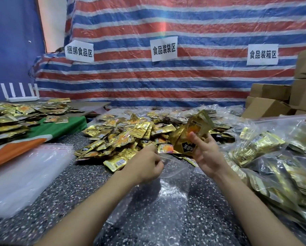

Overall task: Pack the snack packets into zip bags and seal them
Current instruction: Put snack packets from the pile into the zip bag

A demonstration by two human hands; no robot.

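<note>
A heap of gold snack packets (123, 137) lies on the speckled table, just beyond both hands. My right hand (204, 153) is raised above the heap and grips a few gold packets (193, 132) fanned upward. My left hand (147, 166) is lower, its fingers curled on the mouth of a clear zip bag (166, 192) that lies flat on the table between my forearms. Whether anything is inside this bag cannot be told.
A stack of empty clear zip bags (24, 171) lies at the left. Filled zip bags (273, 157) pile up at the right. More packets (10, 118) cover the far left, on a green and orange cloth (47, 134). Cardboard boxes (273, 102) stand at the back right.
</note>
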